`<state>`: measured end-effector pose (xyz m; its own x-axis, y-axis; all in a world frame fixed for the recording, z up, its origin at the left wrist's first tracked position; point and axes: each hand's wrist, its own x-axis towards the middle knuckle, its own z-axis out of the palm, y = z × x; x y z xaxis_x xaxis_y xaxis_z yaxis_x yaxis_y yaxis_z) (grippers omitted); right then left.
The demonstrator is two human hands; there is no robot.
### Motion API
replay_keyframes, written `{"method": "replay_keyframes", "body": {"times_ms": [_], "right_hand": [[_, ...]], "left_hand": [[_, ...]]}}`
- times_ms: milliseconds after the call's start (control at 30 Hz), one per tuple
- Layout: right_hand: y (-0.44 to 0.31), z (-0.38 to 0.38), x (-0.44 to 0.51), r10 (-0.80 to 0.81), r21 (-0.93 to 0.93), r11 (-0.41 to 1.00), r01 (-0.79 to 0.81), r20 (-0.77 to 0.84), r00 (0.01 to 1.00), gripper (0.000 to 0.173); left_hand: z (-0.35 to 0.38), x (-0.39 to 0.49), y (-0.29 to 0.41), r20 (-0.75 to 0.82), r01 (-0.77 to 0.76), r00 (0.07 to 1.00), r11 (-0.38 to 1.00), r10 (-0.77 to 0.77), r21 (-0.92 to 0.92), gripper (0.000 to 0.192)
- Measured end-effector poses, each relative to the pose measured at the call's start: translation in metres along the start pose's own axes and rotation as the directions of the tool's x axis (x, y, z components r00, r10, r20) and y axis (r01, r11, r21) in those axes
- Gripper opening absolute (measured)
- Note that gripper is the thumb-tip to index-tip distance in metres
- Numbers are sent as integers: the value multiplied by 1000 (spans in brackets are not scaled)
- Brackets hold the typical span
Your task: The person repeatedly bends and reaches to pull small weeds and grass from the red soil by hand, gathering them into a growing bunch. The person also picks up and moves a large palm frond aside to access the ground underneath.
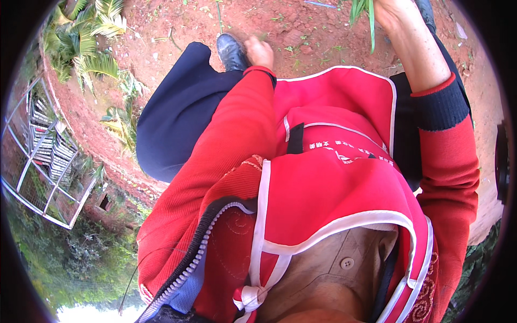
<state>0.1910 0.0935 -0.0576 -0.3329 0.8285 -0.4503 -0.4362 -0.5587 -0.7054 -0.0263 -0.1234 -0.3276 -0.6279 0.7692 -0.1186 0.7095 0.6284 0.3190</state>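
At the top edge, my right hand [391,13] is partly cut off by the picture's rim. Long green grass blades [362,11] hang from its grip. My left hand [259,51] is low over the red soil [278,16], right beside the dark boot [232,51] on my left foot. Its fingers look curled and are blurred, with a faint green smear at their tips; whether they pinch anything cannot be made out. A red apron with white trim [323,194] covers my front and lap.
Small weeds [297,50] dot the soil ahead. To the left lie palm fronds [87,44] and a metal-framed mesh panel [48,177] near stacked slatted pieces [52,141]. A second dark boot [426,14] is at the upper right. A dark object [502,163] shows at the right rim.
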Motion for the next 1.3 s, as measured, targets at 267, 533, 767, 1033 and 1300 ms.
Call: {"method": "replay_keyframes", "body": {"times_ms": [267,533,767,1033,1300], "right_hand": [[1,1,1,6,4,1000,-6,17,1000,10],[1,2,-1,-14,17,1000,13,55,998,9],[2,-1,-4,34,-18,999,-33,33,999,11],[3,-1,-6,58,16,998,-59,74,996,12],[4,-1,-5,46,23,999,-49,108,993,9]], "left_hand": [[14,-38,20,402,-451,811,892,425,-32,25],[10,-10,18,61,-289,952,947,300,-141,24],[12,-15,27,109,-130,983,975,151,-178,30],[14,22,40,227,-79,971,996,69,34,31],[4,-43,27,623,-306,759,948,187,88,27]]}}
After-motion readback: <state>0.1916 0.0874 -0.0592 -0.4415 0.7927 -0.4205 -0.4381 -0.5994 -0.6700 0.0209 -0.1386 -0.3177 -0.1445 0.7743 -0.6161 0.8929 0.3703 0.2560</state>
